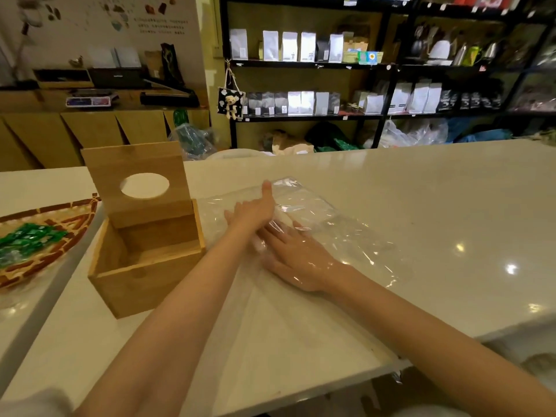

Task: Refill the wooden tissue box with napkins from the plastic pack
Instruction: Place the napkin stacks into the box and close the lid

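The wooden tissue box (pixel 144 266) stands open on the white counter, left of my hands. Its lid (pixel 135 176), with an oval hole, is tipped up at the back, and the inside shows bare wood. A clear plastic pack (pixel 325 224) lies flat on the counter to the right of the box. My left hand (pixel 252 212) rests on top of the plastic with straight fingers and the thumb raised. My right hand (pixel 298 257) is under the glossy film, inside the pack, fingers stretched forward. Something pale shows near its fingertips; I cannot make out napkins clearly.
A woven tray (pixel 45 233) with green wrapped items sits at the far left. The white counter (pixel 421 206) stretches to the right and back. Its front edge (pixel 301 395) is close to my body. Shelves of bags stand behind.
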Demonstrator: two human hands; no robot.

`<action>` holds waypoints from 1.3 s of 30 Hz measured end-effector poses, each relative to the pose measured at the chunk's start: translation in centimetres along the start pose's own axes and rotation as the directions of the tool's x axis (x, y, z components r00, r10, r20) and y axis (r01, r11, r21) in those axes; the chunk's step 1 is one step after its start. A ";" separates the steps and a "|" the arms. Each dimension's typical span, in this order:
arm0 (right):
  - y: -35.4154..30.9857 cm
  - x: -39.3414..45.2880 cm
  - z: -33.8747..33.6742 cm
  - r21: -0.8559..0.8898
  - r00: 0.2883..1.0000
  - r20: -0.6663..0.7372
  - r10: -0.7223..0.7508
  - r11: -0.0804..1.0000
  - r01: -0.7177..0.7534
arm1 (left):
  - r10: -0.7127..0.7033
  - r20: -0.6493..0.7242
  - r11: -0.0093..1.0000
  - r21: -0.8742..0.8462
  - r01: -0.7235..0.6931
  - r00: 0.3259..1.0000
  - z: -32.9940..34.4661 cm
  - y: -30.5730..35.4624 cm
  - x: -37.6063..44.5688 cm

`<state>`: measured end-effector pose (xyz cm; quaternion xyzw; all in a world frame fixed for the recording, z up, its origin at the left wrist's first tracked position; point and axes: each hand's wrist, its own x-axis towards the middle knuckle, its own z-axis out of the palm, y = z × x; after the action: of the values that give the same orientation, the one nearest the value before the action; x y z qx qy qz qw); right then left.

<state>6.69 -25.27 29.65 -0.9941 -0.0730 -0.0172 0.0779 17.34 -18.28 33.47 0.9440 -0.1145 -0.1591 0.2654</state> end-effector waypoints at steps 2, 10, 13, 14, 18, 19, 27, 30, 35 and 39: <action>-0.1 -1.1 -0.2 0.030 0.999 0.046 0.003 1.000 -0.004 | -0.036 0.013 0.999 -0.033 0.037 0.999 0.2 0.0 0.8; -0.2 -6.4 -1.3 -0.019 0.997 0.079 -0.004 1.000 0.005 | -0.041 0.005 0.995 -0.087 0.041 0.999 1.1 -0.4 1.9; -0.2 -9.1 -1.8 0.021 0.996 0.093 -0.007 1.000 0.005 | -0.037 0.004 0.996 -0.086 0.037 0.999 1.4 -0.7 2.2; -0.2 -10.0 -2.0 0.028 0.995 0.095 -0.007 1.000 0.004 | -0.037 0.005 0.995 -0.096 0.038 0.999 1.4 -0.8 2.3; 0.2 -13.7 -1.9 0.035 0.995 0.098 -0.031 0.999 0.028 | -0.026 0.000 0.999 -0.042 0.026 1.000 1.6 -1.0 2.5; 0.3 -14.6 -1.9 0.032 0.996 0.087 -0.036 0.999 0.034 | -0.023 -0.006 1.000 -0.015 0.023 1.000 1.7 -1.0 2.5; 1.1 -18.7 -1.1 -0.036 0.993 -0.064 -0.096 0.995 0.094 | -0.004 -0.036 0.998 0.068 0.006 0.999 2.2 -0.8 1.4; 1.5 -19.0 -0.5 -0.144 0.978 -0.152 -0.144 0.982 0.122 | 0.027 -0.046 0.994 0.109 -0.021 0.999 2.5 -0.9 1.2; 2.0 -19.6 0.6 -0.152 0.910 -0.356 -0.215 0.974 0.170 | 0.093 -0.048 0.981 0.174 -0.083 0.995 2.7 -1.5 1.7; 2.5 -20.1 -0.2 -0.137 0.886 -0.394 -0.243 0.969 0.204 | 0.150 -0.069 0.958 0.258 -0.128 0.986 3.0 -1.8 1.7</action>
<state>-12.84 -30.58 28.54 -0.9560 -0.1683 -0.2364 0.0433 18.12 -18.67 29.69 0.9657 -0.1882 -0.0826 0.1585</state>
